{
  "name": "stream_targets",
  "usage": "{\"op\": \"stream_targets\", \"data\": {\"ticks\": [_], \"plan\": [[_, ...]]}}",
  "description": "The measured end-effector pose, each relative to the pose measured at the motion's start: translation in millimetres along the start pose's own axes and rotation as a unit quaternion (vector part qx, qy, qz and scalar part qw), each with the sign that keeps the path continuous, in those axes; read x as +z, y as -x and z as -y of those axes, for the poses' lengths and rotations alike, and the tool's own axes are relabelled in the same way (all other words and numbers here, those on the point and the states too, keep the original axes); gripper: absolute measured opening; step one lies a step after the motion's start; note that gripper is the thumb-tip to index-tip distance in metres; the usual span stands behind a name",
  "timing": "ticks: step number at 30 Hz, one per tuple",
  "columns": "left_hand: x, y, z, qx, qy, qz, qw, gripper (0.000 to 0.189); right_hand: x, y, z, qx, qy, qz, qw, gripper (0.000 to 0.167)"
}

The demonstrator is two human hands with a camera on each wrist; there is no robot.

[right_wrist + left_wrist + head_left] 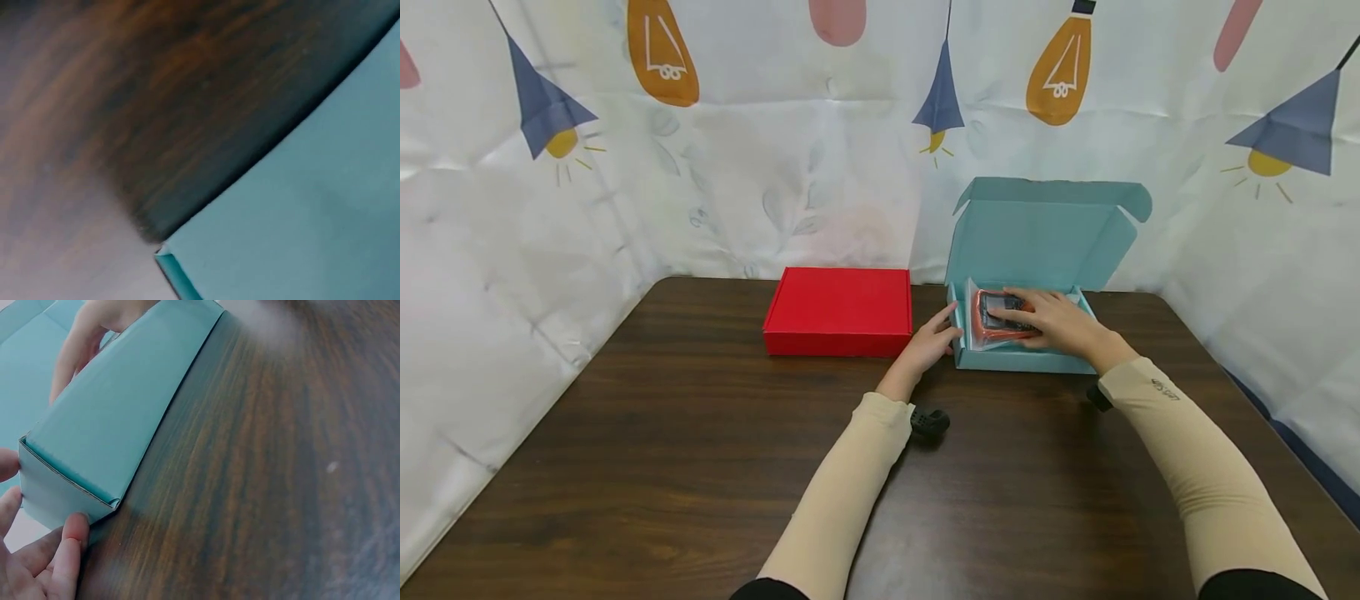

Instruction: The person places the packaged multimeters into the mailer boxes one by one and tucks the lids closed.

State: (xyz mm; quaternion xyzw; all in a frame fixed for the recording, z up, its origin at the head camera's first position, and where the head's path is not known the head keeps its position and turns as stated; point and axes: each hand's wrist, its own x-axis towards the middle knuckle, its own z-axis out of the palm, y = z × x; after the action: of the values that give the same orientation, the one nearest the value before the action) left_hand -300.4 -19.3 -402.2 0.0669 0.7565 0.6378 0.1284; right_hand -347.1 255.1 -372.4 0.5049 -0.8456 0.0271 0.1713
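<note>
A light blue cardboard box (pixel 1022 360) stands on the table with its lid (pixel 1037 229) raised. Inside lies a red-orange device with a dark grey face (pixel 1000 310), wrapped in a clear plastic bag; it looks like a multimeter. My right hand (pixel 1056 321) reaches into the box and holds the bagged device, fingers across its face, thumb at its near edge. My left hand (pixel 928 343) steadies the box's left end, fingers fairly straight. In the left wrist view, the left fingertips (pixel 76 526) touch that end wall (pixel 59 487). The right wrist view shows the box's outer wall (pixel 300 206), not the hand.
A closed red box (pixel 842 304) sits just left of the blue one, close by my left hand. Both stand near the back edge of the dark wooden table (pixel 647 467). A white cloth printed with lamps and bulbs (pixel 737 192) hangs behind.
</note>
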Motion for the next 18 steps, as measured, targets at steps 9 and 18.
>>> {"op": "stream_targets", "data": {"ticks": [9,18], "plan": [[1.4,2.1,-0.1,-0.001,-0.002,0.011,0.9999,0.060,-2.7,0.2,3.5,0.033,-0.047,0.035,0.9977,0.071],[-0.9,2.5,0.3,0.015,0.011,0.016,0.9997,0.061,-2.3,-6.3,3.8,0.018,-0.053,0.038,0.9977,0.071]]}}
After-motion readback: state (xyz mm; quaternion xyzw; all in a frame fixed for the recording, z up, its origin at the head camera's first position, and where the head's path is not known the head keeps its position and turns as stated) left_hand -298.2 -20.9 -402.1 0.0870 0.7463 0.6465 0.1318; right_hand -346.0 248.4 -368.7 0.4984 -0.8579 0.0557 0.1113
